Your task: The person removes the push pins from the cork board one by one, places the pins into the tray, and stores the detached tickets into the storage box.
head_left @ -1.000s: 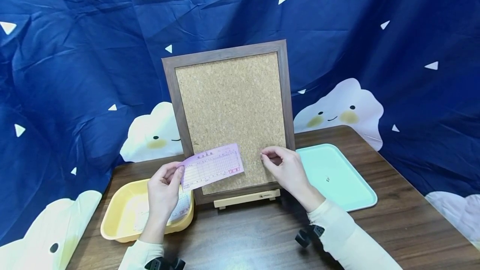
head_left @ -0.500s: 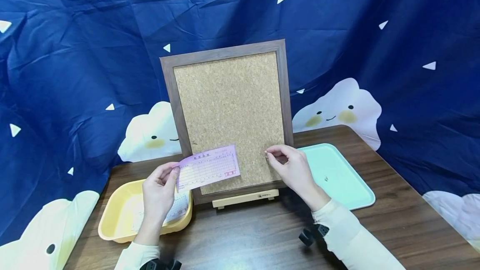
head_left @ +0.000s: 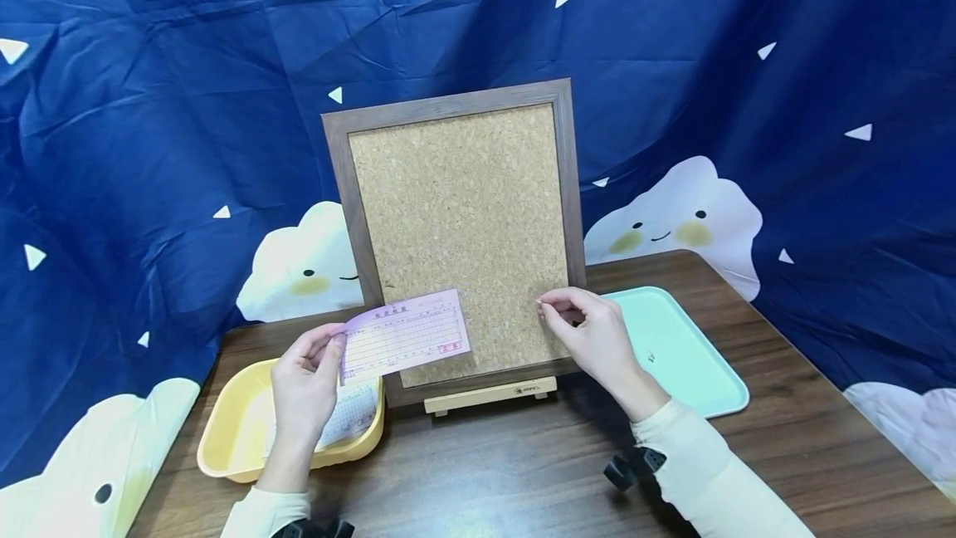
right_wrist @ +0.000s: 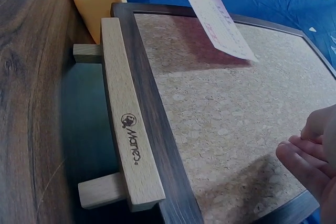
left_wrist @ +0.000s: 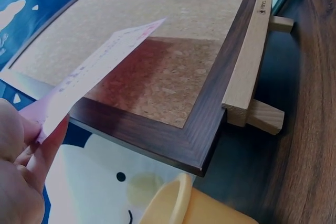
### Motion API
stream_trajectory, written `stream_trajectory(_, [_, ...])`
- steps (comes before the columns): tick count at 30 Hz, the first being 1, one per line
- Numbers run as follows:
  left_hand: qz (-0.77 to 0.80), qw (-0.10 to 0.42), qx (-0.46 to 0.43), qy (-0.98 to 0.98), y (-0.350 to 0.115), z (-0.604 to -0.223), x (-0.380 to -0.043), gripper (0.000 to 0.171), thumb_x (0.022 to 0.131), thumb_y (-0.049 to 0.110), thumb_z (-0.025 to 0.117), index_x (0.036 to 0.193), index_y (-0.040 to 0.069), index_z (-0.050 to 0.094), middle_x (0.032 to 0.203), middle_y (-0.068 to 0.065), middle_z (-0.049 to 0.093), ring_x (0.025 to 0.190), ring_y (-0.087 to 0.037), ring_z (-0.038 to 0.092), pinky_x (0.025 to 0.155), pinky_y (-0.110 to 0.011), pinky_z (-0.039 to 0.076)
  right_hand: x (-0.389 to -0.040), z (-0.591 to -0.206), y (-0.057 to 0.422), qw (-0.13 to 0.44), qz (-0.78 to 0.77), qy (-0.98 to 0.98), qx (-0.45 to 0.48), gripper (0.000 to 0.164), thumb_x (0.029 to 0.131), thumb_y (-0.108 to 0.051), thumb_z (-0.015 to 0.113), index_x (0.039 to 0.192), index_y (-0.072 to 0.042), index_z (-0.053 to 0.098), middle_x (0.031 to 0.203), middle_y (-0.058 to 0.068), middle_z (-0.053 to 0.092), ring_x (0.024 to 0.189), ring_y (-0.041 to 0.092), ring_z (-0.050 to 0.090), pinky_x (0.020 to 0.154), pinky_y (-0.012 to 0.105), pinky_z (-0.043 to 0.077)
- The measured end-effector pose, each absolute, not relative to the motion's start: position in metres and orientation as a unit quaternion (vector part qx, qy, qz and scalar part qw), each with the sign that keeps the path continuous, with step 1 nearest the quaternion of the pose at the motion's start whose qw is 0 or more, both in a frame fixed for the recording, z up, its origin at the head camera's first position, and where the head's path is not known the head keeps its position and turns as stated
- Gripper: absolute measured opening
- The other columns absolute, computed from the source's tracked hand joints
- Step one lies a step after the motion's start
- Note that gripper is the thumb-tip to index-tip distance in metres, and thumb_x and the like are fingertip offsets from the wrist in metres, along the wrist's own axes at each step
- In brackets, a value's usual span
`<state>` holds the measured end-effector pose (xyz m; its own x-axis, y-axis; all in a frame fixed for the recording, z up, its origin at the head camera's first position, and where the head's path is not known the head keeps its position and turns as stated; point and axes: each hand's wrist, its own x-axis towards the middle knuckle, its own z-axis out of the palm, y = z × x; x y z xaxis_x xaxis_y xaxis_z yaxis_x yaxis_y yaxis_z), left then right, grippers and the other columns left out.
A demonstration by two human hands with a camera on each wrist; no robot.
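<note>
My left hand (head_left: pixel 304 388) pinches the left edge of a purple printed form slip (head_left: pixel 407 335) between thumb and fingers. The slip stands out in front of the lower left of a framed cork board (head_left: pixel 463 206), and in the left wrist view its shadow falls on the cork. Before the lower right of the board is my right hand (head_left: pixel 593 339), thumb and forefinger pinched together. A tiny pale thing shows at those fingertips in the head view; I cannot tell its kind.
The board leans on a wooden easel (head_left: pixel 489 395). At left, a yellow basin (head_left: pixel 224 438) contains more printed slips (head_left: pixel 351 413). A mint tray (head_left: pixel 695 355) at right bears a few tiny items (head_left: pixel 651 357). Behind the table (head_left: pixel 478 471) hangs a blue cloth (head_left: pixel 448 15).
My left hand has drawn the purple slip a little to the left. My right hand has shifted slightly right, so the gap between slip and fingertips is wider.
</note>
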<state>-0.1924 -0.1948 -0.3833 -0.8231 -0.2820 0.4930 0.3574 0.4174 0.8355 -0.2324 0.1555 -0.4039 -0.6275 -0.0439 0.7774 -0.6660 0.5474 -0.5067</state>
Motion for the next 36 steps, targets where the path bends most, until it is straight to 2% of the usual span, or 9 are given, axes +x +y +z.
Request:
stream_trajectory(14, [-0.547,0.301,-0.021,-0.781,-0.201,-0.384,-0.191,0.014,0.091,0.007,0.063,0.103,0.003,0.070,0.093,-0.016,0.071,0.063,-0.007,0.059,0.049,-0.016,0.044,-0.229,-0.400,0.166,0.365,0.423,-0.802,0.213,0.008,0.082,-0.006,0.072,0.089,-0.009,0.072,0.079,-0.002,0.071,0.067,0.005,0.065,0.062,0.014,0.051])
stream_trajectory(18, [-0.543,0.308,-0.021,-0.781,-0.202,-0.385,-0.190,0.015,0.091,0.007,0.064,0.104,0.003,0.070,0.095,-0.016,0.071,0.066,-0.006,0.060,0.054,-0.013,0.045,-0.229,-0.400,0.168,0.366,0.422,-0.801,0.215,0.009,0.082,-0.005,0.072,0.090,-0.008,0.072,0.079,-0.001,0.072,0.067,0.006,0.065,0.063,0.014,0.051])
stream_trajectory(25, [-0.553,0.317,-0.040,-0.769,-0.206,-0.386,-0.192,0.015,0.090,0.003,0.063,0.102,-0.002,0.069,0.092,-0.019,0.071,0.062,-0.007,0.059,0.053,-0.015,0.044,-0.228,-0.404,0.177,0.372,0.414,-0.803,0.213,0.008,0.082,-0.007,0.072,0.090,-0.009,0.072,0.079,0.001,0.072,0.069,0.004,0.065,0.066,0.013,0.051])
stream_trajectory(28, [-0.554,0.315,-0.036,-0.770,-0.213,-0.395,-0.196,0.015,0.090,0.006,0.064,0.103,0.002,0.070,0.093,-0.015,0.071,0.065,-0.005,0.061,0.055,-0.014,0.046,-0.226,-0.407,0.180,0.364,0.413,-0.808,0.213,0.008,0.083,-0.007,0.072,0.090,-0.010,0.072,0.080,0.001,0.072,0.071,0.004,0.065,0.068,0.012,0.050])
stream_trajectory(32, [-0.551,0.316,-0.028,-0.772,-0.221,-0.406,-0.201,0.014,0.090,0.013,0.065,0.103,0.010,0.071,0.091,-0.006,0.072,0.065,-0.005,0.061,0.054,-0.015,0.047,-0.223,-0.410,0.184,0.358,0.409,-0.814,0.204,0.009,0.083,-0.008,0.072,0.091,-0.011,0.072,0.081,-0.001,0.072,0.072,0.003,0.065,0.063,0.014,0.050])
stream_trajectory(36, [-0.556,0.320,-0.037,-0.766,-0.224,-0.408,-0.204,0.014,0.090,0.014,0.065,0.102,0.011,0.071,0.087,0.001,0.071,0.064,-0.006,0.060,0.053,-0.016,0.046,-0.221,-0.407,0.188,0.364,0.405,-0.816,0.193,0.009,0.083,-0.009,0.072,0.091,-0.012,0.072,0.080,-0.003,0.071,0.072,0.003,0.065,0.061,0.015,0.050])
